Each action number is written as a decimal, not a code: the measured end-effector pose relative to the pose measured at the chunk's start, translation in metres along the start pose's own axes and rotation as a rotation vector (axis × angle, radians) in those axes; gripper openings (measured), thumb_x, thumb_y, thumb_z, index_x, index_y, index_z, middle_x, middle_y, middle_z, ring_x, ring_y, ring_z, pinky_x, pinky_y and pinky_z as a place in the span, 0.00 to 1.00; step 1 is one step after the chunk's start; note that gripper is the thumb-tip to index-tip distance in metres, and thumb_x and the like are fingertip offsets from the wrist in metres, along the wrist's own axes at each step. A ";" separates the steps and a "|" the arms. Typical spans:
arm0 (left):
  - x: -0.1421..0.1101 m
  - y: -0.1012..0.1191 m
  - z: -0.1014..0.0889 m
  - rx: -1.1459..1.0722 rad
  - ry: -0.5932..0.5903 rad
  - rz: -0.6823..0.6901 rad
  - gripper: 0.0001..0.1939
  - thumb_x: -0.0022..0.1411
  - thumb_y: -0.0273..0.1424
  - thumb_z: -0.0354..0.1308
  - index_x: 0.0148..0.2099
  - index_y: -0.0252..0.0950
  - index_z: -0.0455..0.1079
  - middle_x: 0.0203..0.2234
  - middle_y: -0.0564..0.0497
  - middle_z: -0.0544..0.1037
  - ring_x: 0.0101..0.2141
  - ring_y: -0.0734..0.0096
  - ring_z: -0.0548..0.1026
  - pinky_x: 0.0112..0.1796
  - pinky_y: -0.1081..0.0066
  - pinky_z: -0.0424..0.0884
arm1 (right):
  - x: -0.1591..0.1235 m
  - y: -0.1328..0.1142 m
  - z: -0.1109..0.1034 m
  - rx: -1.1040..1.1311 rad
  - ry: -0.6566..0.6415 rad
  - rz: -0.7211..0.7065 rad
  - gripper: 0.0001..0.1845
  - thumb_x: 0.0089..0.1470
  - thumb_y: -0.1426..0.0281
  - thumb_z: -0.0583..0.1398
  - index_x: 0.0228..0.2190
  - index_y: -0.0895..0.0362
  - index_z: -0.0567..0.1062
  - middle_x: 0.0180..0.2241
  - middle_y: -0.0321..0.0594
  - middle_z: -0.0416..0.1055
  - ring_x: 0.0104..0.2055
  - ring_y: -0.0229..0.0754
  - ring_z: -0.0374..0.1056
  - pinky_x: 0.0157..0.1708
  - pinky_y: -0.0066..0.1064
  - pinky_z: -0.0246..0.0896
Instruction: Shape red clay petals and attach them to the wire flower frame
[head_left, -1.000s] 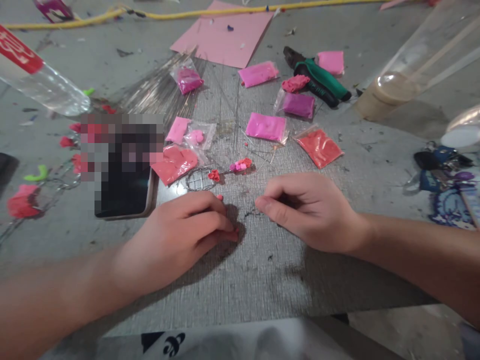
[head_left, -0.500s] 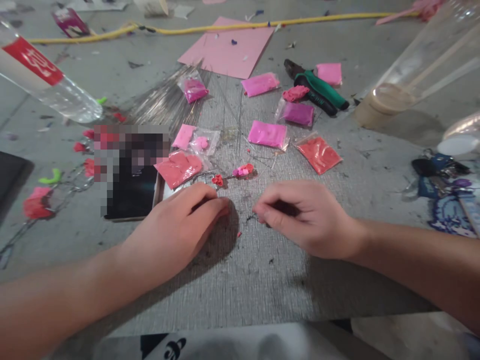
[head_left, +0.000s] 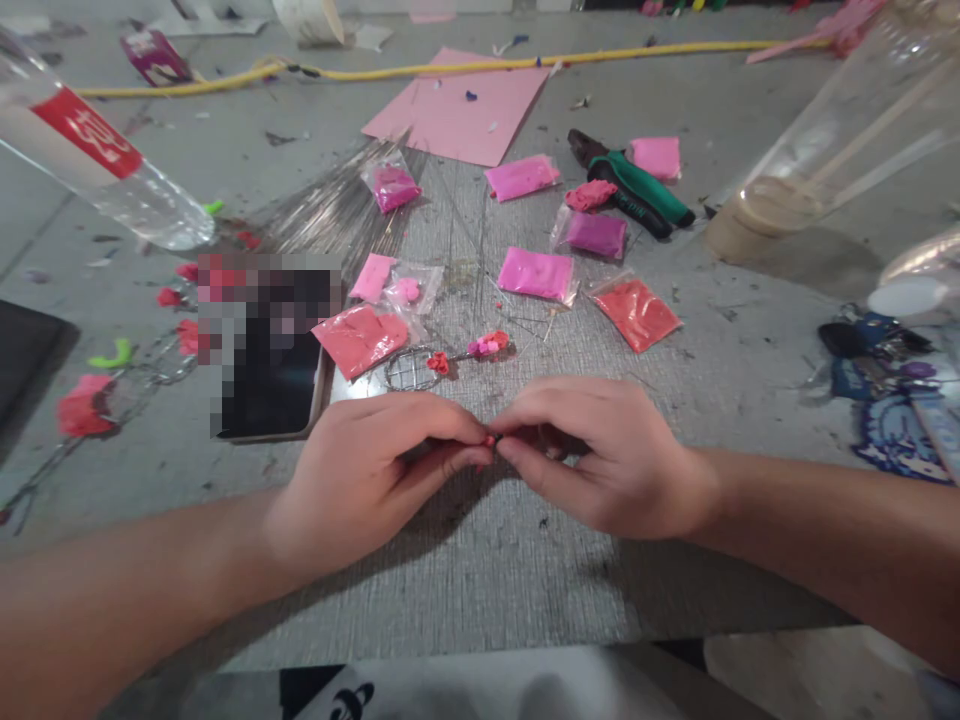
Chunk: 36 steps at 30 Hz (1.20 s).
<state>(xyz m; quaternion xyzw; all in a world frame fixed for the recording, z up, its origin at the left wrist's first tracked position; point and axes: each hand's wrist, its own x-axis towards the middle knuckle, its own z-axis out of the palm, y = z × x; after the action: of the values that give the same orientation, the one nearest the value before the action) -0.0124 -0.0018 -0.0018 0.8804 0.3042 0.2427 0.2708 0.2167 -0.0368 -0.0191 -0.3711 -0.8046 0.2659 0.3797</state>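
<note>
My left hand (head_left: 375,470) and my right hand (head_left: 600,455) meet fingertip to fingertip low over the grey mat (head_left: 525,570). Between them sits a tiny red bit of clay (head_left: 490,439), pinched by both hands. Just beyond my fingers lies a wire piece (head_left: 409,370) with small red and pink clay flowers (head_left: 487,345) on it. Thin wires run across the mat behind it.
Small bags of pink, magenta and red clay (head_left: 536,273) lie scattered on the mat, with green-handled pliers (head_left: 637,185) and pink paper (head_left: 465,110) behind. A phone (head_left: 277,380) lies left, a plastic bottle (head_left: 97,160) far left, a clear cup (head_left: 795,190) and keys (head_left: 877,345) right.
My hands were apart on the mat; now they have come together at the middle and pinch the red bit between their fingertips.
</note>
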 end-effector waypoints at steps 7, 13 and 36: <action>0.002 0.000 0.001 -0.060 -0.022 0.036 0.02 0.67 0.26 0.64 0.39 0.36 0.78 0.32 0.55 0.84 0.32 0.77 0.81 0.37 0.79 0.74 | -0.001 0.000 0.001 -0.032 -0.019 -0.022 0.04 0.60 0.76 0.62 0.35 0.63 0.79 0.27 0.34 0.72 0.28 0.30 0.64 0.30 0.22 0.59; 0.001 0.000 0.003 -0.114 -0.046 0.097 0.03 0.66 0.24 0.64 0.41 0.37 0.77 0.33 0.55 0.85 0.33 0.77 0.81 0.38 0.79 0.74 | -0.002 0.002 0.005 -0.036 -0.028 -0.039 0.03 0.55 0.78 0.63 0.31 0.60 0.75 0.26 0.32 0.70 0.28 0.30 0.62 0.29 0.22 0.56; -0.003 -0.018 0.004 0.150 -0.061 0.095 0.07 0.71 0.26 0.58 0.48 0.35 0.77 0.41 0.48 0.78 0.40 0.69 0.78 0.42 0.70 0.75 | 0.001 0.000 -0.006 0.074 -0.013 0.194 0.04 0.55 0.76 0.65 0.31 0.58 0.75 0.24 0.29 0.69 0.23 0.28 0.61 0.23 0.21 0.55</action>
<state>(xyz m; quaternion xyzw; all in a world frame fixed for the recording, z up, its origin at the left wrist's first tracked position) -0.0195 0.0067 -0.0171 0.9187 0.2709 0.2052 0.2015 0.2212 -0.0351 -0.0158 -0.4311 -0.7571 0.3333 0.3603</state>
